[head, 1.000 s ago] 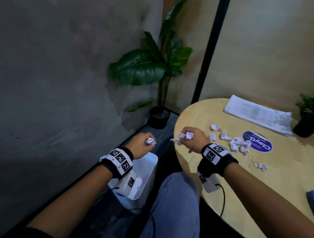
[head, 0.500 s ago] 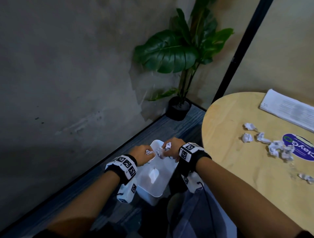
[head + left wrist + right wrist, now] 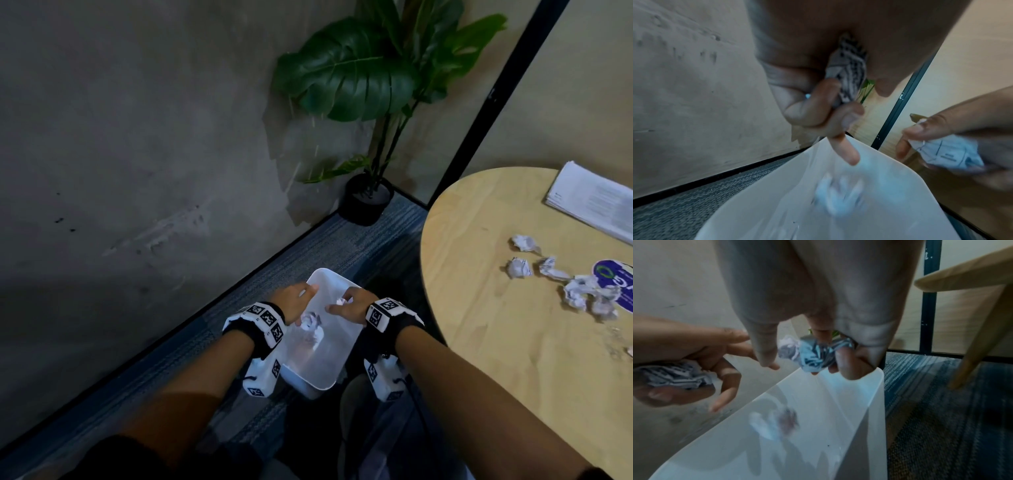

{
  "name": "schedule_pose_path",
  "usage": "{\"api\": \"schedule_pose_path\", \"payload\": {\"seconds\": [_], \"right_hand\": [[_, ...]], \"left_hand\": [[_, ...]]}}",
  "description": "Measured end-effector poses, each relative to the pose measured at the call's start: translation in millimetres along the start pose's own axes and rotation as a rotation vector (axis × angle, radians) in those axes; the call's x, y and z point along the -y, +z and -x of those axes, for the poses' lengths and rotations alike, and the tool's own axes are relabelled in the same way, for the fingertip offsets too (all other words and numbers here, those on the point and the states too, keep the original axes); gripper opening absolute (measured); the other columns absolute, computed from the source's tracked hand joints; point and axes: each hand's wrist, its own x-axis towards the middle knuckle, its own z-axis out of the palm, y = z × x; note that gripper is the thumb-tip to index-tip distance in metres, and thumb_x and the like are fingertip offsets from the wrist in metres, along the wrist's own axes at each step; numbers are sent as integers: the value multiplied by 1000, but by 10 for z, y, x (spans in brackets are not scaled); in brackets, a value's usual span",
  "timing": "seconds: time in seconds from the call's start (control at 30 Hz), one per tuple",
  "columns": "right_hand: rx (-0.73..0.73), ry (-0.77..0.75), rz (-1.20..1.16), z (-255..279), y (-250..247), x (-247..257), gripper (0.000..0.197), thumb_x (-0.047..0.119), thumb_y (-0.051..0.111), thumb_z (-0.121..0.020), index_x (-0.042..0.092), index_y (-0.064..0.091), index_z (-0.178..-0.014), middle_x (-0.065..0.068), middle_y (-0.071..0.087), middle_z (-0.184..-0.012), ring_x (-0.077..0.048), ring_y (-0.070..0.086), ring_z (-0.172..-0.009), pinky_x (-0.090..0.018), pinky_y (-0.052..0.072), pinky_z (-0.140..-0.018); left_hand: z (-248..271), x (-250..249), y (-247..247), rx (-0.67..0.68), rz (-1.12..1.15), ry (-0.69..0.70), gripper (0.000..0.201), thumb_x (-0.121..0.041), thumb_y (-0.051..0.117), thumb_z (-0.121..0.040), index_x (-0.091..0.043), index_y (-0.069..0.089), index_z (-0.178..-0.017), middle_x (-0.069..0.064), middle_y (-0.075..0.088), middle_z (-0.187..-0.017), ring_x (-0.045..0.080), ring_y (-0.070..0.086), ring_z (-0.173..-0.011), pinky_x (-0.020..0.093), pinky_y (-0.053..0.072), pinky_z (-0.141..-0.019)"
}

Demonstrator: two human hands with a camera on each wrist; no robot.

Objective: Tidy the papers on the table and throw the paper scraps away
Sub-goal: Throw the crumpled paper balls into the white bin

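Both hands hover over a white bin (image 3: 344, 356) on the floor. My left hand (image 3: 301, 298) grips a printed paper scrap (image 3: 849, 71) against the palm, with one finger pointing down into the bin. My right hand (image 3: 339, 305) pinches a crumpled scrap (image 3: 813, 352) at its fingertips. A blurred scrap (image 3: 838, 194) is inside the bin below the hands. Several crumpled scraps (image 3: 579, 291) lie on the round wooden table (image 3: 479, 308). A stack of printed papers (image 3: 592, 202) sits at the table's far edge.
A potted plant (image 3: 366, 202) stands in the corner beyond the bin. The grey wall runs close along the left. A table leg (image 3: 980, 340) comes down to the carpet right of the bin. A blue round sticker (image 3: 616, 284) is on the tabletop.
Both hands have moved from the table edge down and left to over the bin, carrying their scraps. A scrap now shows blurred inside the bin.
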Motion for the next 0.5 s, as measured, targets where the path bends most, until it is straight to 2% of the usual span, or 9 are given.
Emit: {"api": "schedule_pose_path", "payload": {"seconds": [0.07,0.13,0.23,0.3,0.37,0.43,0.5], "right_hand": [[-2,16,-65,-73,63,-44,45,56,67,-70,24,56,-100,-6,58,-122,-26,60,-108,-38,51,-92],[15,29,-166,-149,120,-96,48,58,71,-61,28,56,-95,-7,61,-112,-26,65,-95,-41,55,-88],[40,31,-324,-150,127,-108,38,42,69,-77,22,58,-107,-5,57,-90,-26,61,-74,-41,56,-85],[38,21,-350,-131,92,-110,31,34,65,-84,20,57,-109,-7,57,-89,-27,59,-72,-42,55,-85],[32,9,-361,-139,30,-129,31,30,62,-86,17,57,-113,-10,58,-94,-28,59,-75,-44,55,-86],[18,-14,-364,-122,-71,-136,32,30,59,-88,17,57,-117,-11,59,-96,-27,61,-79,-44,55,-88],[-18,-44,-369,-80,-200,-127,34,30,56,-90,15,56,-121,-10,58,-98,-27,63,-83,-44,54,-89]], "left_hand": [[-22,20,14,-10,-8,10,53,-56,21,-96,-24,50,-126,14,71,-78,21,64,-73,28,45,-74],[-31,22,27,-33,2,23,52,-54,22,-96,-24,52,-125,14,71,-85,25,66,-86,29,44,-82],[-28,-4,59,-35,98,30,48,-48,24,-98,-22,50,-129,8,64,-91,23,59,-85,27,43,-78],[-38,-11,74,-32,165,22,48,-47,24,-99,-23,49,-131,4,63,-100,21,56,-89,29,45,-77],[-57,-16,84,-36,208,15,51,-49,23,-98,-22,52,-131,5,63,-117,21,54,-96,34,48,-86],[-59,-39,87,-34,231,-8,56,-54,24,-96,-22,52,-132,6,57,-131,23,53,-107,41,45,-99],[-51,-78,87,-33,226,-28,57,-58,27,-94,-24,52,-131,7,55,-134,27,52,-118,44,44,-102]]}}
